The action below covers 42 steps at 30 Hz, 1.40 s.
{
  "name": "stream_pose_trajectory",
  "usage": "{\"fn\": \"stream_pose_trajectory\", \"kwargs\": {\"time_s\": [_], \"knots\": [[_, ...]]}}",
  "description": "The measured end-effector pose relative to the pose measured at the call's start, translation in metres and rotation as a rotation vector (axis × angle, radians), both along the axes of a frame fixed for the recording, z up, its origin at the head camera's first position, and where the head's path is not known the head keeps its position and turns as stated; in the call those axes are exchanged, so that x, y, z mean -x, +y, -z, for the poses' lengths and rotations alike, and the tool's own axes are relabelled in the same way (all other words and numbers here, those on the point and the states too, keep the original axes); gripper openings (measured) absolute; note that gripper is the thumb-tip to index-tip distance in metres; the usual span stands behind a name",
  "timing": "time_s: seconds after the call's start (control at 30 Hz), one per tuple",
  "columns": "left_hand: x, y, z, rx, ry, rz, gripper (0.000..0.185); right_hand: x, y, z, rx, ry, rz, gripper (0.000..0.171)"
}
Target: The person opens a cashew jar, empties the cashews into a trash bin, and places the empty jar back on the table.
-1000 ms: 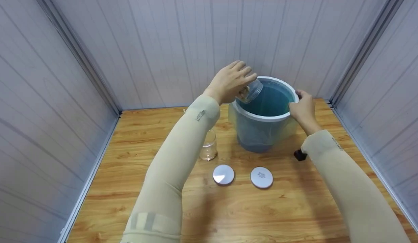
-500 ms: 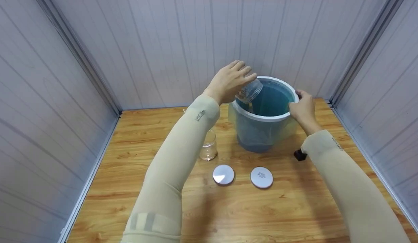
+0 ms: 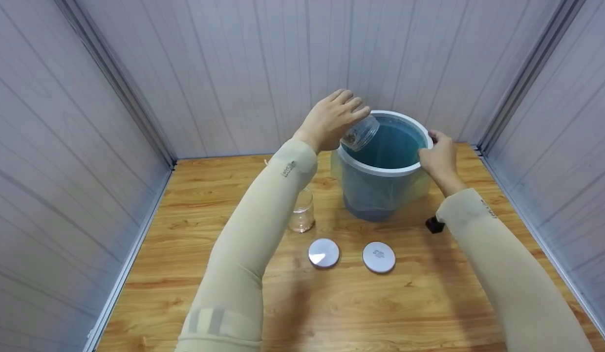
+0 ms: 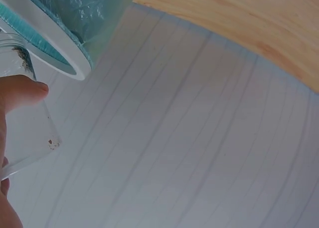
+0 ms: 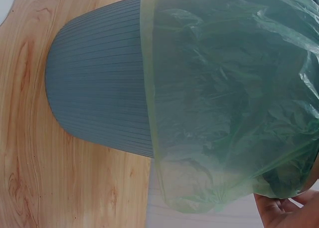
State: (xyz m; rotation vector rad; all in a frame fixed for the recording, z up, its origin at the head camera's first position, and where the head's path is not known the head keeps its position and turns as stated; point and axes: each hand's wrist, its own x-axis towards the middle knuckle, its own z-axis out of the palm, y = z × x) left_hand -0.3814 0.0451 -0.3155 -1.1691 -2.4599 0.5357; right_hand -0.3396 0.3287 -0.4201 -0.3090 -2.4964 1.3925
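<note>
My left hand [image 3: 334, 117] grips a clear jar [image 3: 362, 134], tipped with its mouth over the left rim of a trash can [image 3: 380, 195]. Brown bits cling inside the jar [image 4: 30, 133] in the left wrist view, most of it seen through clear walls. The can is blue-grey with a white rim, and a thin green bag [image 5: 224, 88] lines it and hangs over its outside. On the can's right side, my right hand [image 3: 439, 155] holds the rim, thumb inside and fingers outside. In the right wrist view only part of that hand shows, under the bag's edge.
A second clear jar [image 3: 303, 217] stands on the wooden table [image 3: 209, 195], partly behind the left sleeve. Two white lids, one left [image 3: 324, 253] and one right [image 3: 378, 257], lie in front of the can. A small black object [image 3: 434, 225] sits by the right sleeve. Panel walls enclose the table.
Brown contents have dropped out of the tipped jar into the trash can, leaving fewer bits inside. Both hands stay almost where they were.
</note>
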Motion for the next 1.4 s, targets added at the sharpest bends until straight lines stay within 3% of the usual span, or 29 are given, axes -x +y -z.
{"fn": "stream_pose_trajectory", "kwargs": {"time_s": [0.4, 0.63, 0.83, 1.4], "knots": [[-0.001, -0.004, 0.014, -0.323, -0.179, -0.070, 0.086, -0.001, 0.000, 0.000, 0.036, -0.038, 0.005, 0.066], [-0.002, -0.008, 0.022, -0.503, -0.270, -0.071, 0.088, 0.000, 0.001, -0.001, 0.032, -0.041, 0.004, 0.066], [-0.002, -0.010, 0.025, -0.591, -0.312, -0.062, 0.089, 0.002, 0.002, -0.003, 0.012, -0.020, 0.005, 0.068], [-0.010, -0.011, 0.035, -0.828, -0.470, -0.123, 0.094, 0.005, 0.006, -0.002, 0.018, -0.052, -0.011, 0.068]]}}
